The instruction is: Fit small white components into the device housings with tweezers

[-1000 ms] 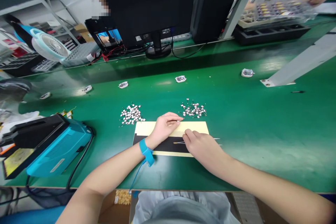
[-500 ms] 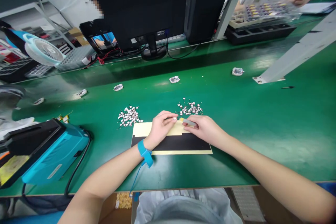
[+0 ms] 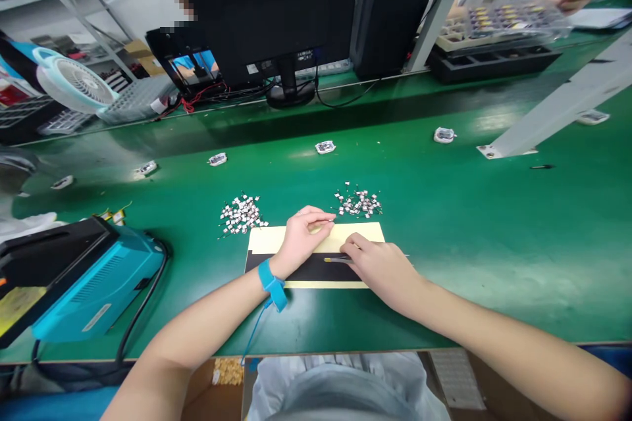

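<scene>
My left hand (image 3: 303, 237), with a blue wrist strap (image 3: 271, 285), is closed in a pinch over the upper part of a pale yellow sheet (image 3: 365, 233). A small whitish part (image 3: 332, 220) shows at its fingertips, mostly hidden. My right hand (image 3: 378, 264) is closed around slim grey tweezers (image 3: 340, 260). Their yellowish tip lies over the black strip (image 3: 306, 268) on the sheet; whether it touches the strip I cannot tell. Beyond my hands are two piles of small white parts with dark leads, a left pile (image 3: 241, 214) and a right pile (image 3: 360, 202).
A teal machine (image 3: 99, 283) with a cable stands at the left. White oval devices, such as one near the middle (image 3: 325, 147), are spaced across the green bench. A monitor (image 3: 261, 6), a fan (image 3: 76, 82) and a metal post (image 3: 553, 102) stand farther back. A co-worker is at the upper right.
My right hand has moved down toward me, bringing the tweezers from near my left fingertips to over the black strip. My left hand keeps its pinch in nearly the same place.
</scene>
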`<action>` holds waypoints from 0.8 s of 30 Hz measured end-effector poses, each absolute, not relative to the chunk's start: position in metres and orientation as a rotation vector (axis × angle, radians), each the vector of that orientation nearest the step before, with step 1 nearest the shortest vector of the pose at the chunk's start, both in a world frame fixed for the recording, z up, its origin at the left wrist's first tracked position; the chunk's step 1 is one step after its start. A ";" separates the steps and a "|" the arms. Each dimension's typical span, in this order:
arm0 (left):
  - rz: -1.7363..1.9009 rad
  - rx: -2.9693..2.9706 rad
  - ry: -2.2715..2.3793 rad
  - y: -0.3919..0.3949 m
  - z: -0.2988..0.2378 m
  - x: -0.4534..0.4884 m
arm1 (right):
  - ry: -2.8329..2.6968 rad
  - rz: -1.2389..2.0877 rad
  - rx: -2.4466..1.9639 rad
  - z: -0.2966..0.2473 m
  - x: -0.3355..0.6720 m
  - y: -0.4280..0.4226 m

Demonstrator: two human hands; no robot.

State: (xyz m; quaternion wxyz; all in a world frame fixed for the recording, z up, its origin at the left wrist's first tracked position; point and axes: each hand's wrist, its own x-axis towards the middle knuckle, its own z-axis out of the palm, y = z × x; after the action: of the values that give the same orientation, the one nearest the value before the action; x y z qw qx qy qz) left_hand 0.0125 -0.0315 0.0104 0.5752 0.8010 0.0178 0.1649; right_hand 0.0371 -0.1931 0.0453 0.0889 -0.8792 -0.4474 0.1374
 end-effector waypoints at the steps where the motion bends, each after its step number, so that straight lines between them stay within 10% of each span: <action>1: 0.388 1.882 0.033 -0.031 0.010 0.013 | -1.303 0.423 -2.585 0.046 0.040 -0.194; 24: 0.757 2.251 -0.268 -0.040 0.017 -0.001 | -0.783 0.609 -1.890 0.033 0.073 -0.185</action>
State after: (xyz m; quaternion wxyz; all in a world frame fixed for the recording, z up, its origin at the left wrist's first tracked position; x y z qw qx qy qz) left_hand -0.0006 -0.0404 0.0173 0.3670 0.8762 -0.1044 0.2945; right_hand 0.0731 -0.1849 0.0326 0.4823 -0.7756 -0.3214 0.2500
